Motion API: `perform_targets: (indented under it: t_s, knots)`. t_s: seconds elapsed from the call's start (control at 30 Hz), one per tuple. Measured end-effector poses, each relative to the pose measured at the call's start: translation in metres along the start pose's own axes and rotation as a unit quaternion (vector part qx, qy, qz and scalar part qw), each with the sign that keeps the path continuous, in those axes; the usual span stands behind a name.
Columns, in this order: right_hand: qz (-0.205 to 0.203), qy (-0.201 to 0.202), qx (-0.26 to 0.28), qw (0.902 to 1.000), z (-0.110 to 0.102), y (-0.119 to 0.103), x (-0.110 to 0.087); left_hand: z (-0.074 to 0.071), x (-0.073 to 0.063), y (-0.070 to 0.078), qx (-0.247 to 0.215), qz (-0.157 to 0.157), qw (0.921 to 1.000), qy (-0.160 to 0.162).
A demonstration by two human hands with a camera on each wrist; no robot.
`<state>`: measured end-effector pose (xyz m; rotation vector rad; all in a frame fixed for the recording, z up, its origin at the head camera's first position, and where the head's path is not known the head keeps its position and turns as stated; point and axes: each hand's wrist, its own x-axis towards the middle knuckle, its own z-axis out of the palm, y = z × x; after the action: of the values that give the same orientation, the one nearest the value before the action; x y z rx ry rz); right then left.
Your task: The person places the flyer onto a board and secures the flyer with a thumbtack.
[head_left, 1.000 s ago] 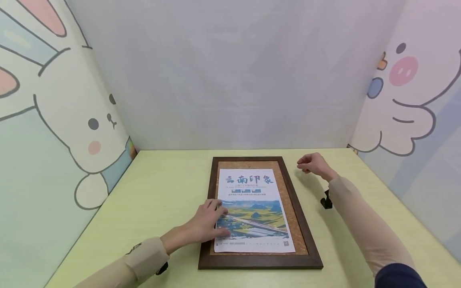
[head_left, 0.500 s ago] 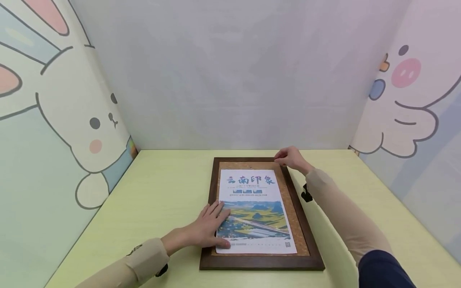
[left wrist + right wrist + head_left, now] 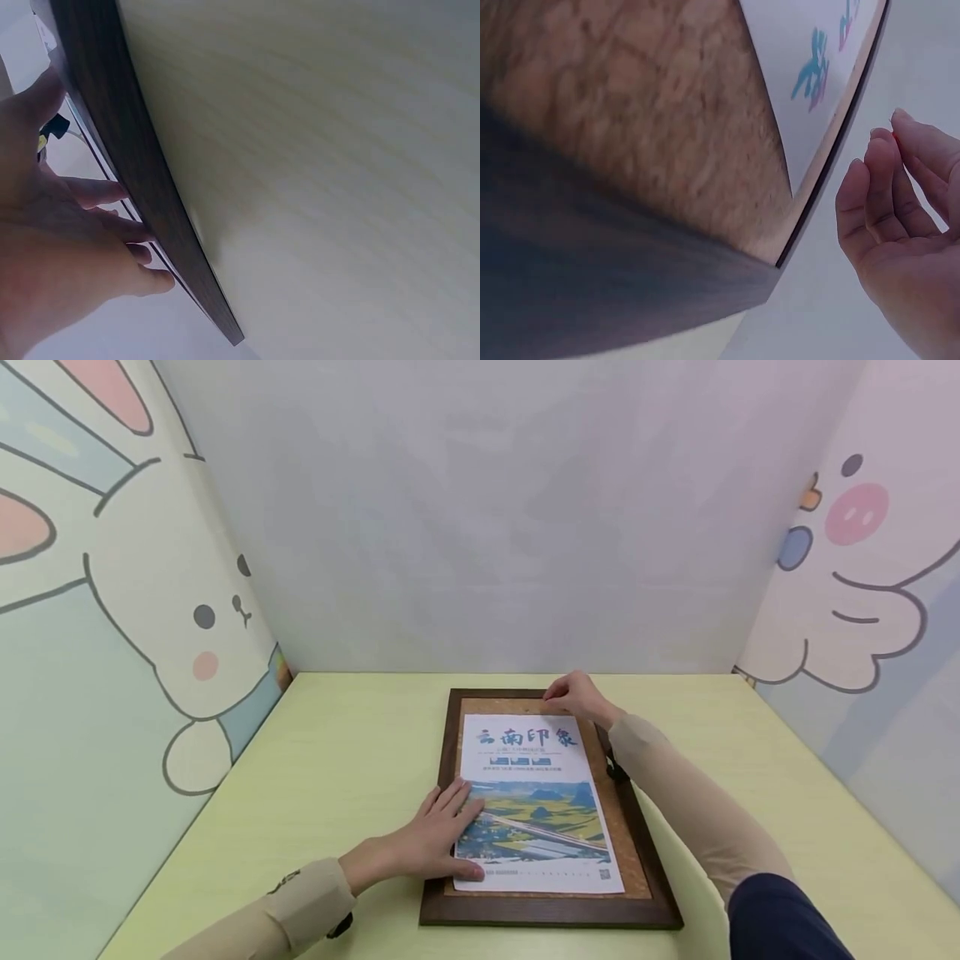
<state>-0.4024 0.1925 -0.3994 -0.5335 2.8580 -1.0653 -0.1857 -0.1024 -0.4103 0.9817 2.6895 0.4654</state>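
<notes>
A white poster [image 3: 525, 760] with Chinese lettering and a landscape print lies on a cork board [image 3: 633, 860] in a dark wooden frame [image 3: 551, 910]. With fingers spread, my left hand [image 3: 435, 839] rests flat on the poster's lower left part and the frame's left side. My right hand [image 3: 581, 697] hovers by the board's top edge, above the poster's upper right corner. Between thumb and finger it pinches a tiny red thing [image 3: 895, 136], apparently a push pin, mostly hidden by the fingertips. The left wrist view shows the left fingers [image 3: 97, 191] over the frame's edge.
The framed board lies on a pale yellow-green table [image 3: 337, 760]. Grey fabric walls [image 3: 480, 527] stand behind, with cartoon animals on the side panels. The cork shows as a strip along the poster's right side and top.
My right hand has moved left, from beside the frame to over the board's top edge. The left hand has flattened, its fingers spreading on the poster, which stays on the board.
</notes>
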Motion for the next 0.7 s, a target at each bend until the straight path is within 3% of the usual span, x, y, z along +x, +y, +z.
perform_targets:
  t_s: [0.37, 0.7]
  knots:
    - [0.020, -0.034, -0.007, 0.9992, 0.020, -0.005, 0.006, 0.001, 0.001, -0.001, 0.007, -0.003, 1.0000, -0.003]
    - [-0.006, -0.041, -0.026, 0.9988, 0.025, -0.003, 0.007, 0.000, 0.002, -0.001, 0.007, -0.006, 0.9999, -0.005]
